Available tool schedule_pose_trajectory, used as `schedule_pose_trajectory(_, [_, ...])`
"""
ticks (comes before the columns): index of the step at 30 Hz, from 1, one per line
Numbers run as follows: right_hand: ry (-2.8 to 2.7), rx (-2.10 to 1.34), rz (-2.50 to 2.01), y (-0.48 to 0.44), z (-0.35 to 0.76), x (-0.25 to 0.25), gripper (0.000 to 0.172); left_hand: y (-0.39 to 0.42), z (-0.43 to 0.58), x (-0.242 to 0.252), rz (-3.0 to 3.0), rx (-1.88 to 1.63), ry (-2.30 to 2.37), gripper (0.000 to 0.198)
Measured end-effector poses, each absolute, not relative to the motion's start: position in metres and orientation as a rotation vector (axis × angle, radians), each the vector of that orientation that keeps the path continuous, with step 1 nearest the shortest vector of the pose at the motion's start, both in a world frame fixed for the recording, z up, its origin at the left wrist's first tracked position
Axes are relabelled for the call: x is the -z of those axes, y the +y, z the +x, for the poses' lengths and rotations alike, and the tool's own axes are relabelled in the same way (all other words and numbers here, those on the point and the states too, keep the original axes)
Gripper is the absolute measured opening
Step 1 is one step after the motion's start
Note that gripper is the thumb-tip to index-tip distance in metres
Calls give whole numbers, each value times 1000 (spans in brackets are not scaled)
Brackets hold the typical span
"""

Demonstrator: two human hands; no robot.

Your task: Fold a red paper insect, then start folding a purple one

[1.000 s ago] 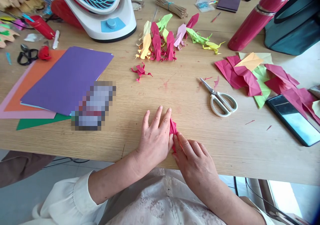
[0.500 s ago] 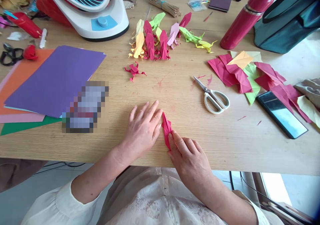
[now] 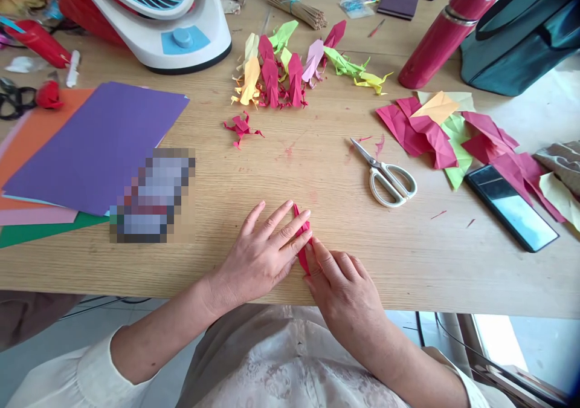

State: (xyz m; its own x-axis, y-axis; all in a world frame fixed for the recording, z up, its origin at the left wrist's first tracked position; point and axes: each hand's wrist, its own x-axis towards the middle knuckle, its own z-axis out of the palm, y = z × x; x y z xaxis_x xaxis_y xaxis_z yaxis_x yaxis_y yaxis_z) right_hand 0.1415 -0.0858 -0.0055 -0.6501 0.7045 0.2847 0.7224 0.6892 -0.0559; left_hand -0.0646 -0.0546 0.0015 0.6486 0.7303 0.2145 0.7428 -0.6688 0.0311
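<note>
A small folded piece of red paper (image 3: 302, 262) lies on the wooden table (image 3: 317, 178) near its front edge, mostly covered by my hands. My left hand (image 3: 263, 254) rests flat on it, fingers stretched out and pressing the fold down. My right hand (image 3: 342, 290) touches the paper's lower right side with its fingertips pinched together on the fold.
White-handled scissors (image 3: 385, 175) lie to the right, a phone (image 3: 510, 205) beyond them beside loose folded papers (image 3: 441, 133). Finished paper figures (image 3: 290, 69) sit at the back centre, a small red figure (image 3: 240, 129) nearer. Coloured sheets (image 3: 97, 142) lie left, a fan (image 3: 154, 15) behind, a red flask (image 3: 446, 30) far right.
My left hand has slid back over the red paper, covering most of it, after drawing off to the left. My right hand has stayed on the fold.
</note>
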Motion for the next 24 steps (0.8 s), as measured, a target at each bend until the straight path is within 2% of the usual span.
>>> schedule_pose_trajectory(19, [-2608,129,-1165,-88,140,9,27,-45,-58,7,-2729,248,-1714,49])
schedule_pose_trajectory(24, [-2602,98,-1167,-86,140,10,24,-46,-58,9,-2724,369,-1785,56])
